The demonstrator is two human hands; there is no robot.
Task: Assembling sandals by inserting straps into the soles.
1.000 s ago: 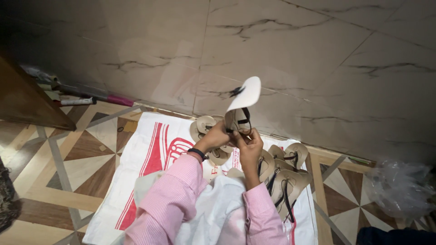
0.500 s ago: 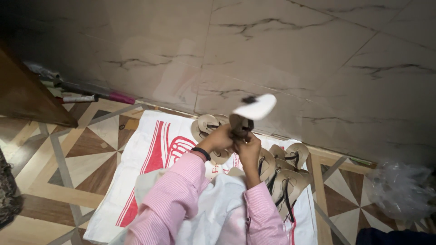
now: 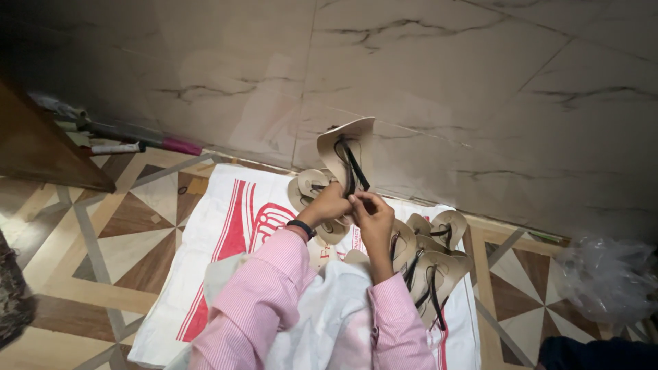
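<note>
Head camera: my left hand (image 3: pixel 329 205) and right hand (image 3: pixel 373 212), both clamped on a beige flat sandal sole with black straps (image 3: pixel 346 154), had tilted it upright above the white-and-red woven sack (image 3: pixel 226 226).

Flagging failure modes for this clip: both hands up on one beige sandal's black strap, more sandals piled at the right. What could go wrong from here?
1. The sandal is held in the air only at its heel end by the left hand and right hand; it may flip or slip.
2. Both hands pinch the thin black strap; a hard pull could tear it out.
3. The pile of sandals leans near the right forearm; a nudge could topple it off the white sack.
</note>
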